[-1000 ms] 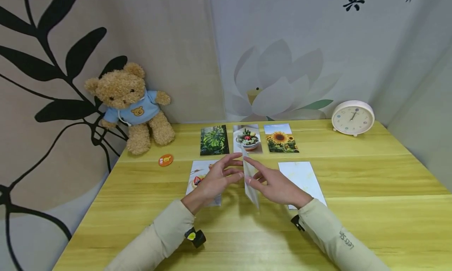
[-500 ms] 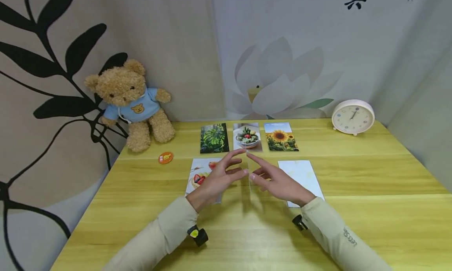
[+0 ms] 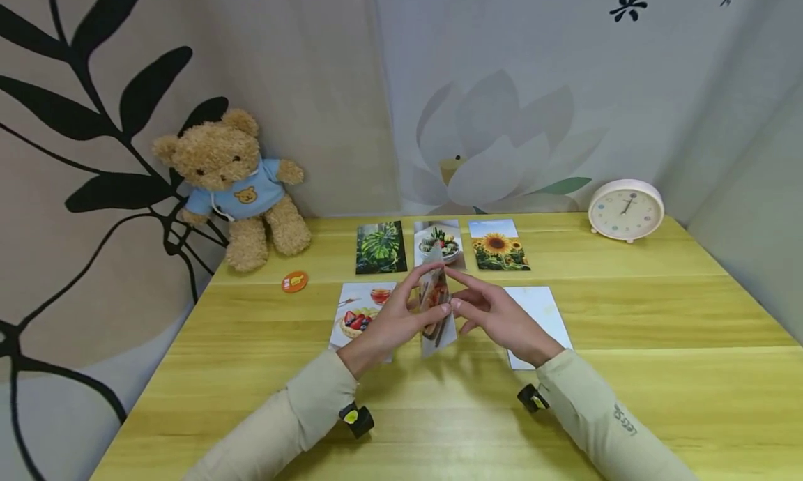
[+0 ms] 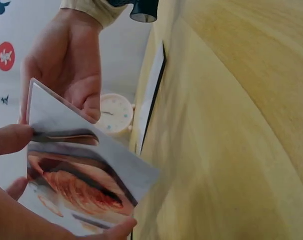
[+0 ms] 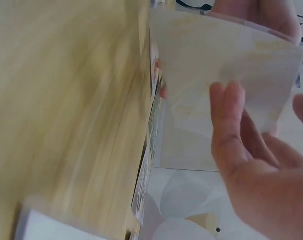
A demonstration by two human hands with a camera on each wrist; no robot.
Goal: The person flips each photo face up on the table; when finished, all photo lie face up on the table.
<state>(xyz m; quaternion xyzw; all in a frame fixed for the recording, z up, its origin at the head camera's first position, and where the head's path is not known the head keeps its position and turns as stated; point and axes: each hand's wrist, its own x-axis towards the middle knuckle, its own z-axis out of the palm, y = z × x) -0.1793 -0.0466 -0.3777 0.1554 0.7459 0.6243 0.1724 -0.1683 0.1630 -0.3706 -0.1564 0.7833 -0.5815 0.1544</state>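
Observation:
In the head view, my left hand (image 3: 398, 317) holds a photo card (image 3: 435, 300) on edge above the table, thumb and fingers at its edges. The card's picture, a browned baked food on a board or plate, faces the left wrist view. Its pale back (image 5: 191, 60) faces my right hand (image 5: 261, 170), whose fingertips touch that side while the thumb stands off the edge. Left of the hands lies a fruit tart card (image 3: 357, 319), partly covered by the left hand. A whitish card (image 3: 542, 321) lies under and beyond the right wrist.
Along the back lie a green leaf card (image 3: 380, 247), a potted cactus card (image 3: 423, 240) and a sunflower card (image 3: 498, 245). A teddy bear (image 3: 235, 188) sits at the back left, near an orange disc (image 3: 295, 281). A round clock (image 3: 626, 210) stands back right.
The card has turned from showing its pale side, through edge-on, to showing its picture towards the left. Both hands have shifted slightly to the right with it; the cards on the table have stayed.

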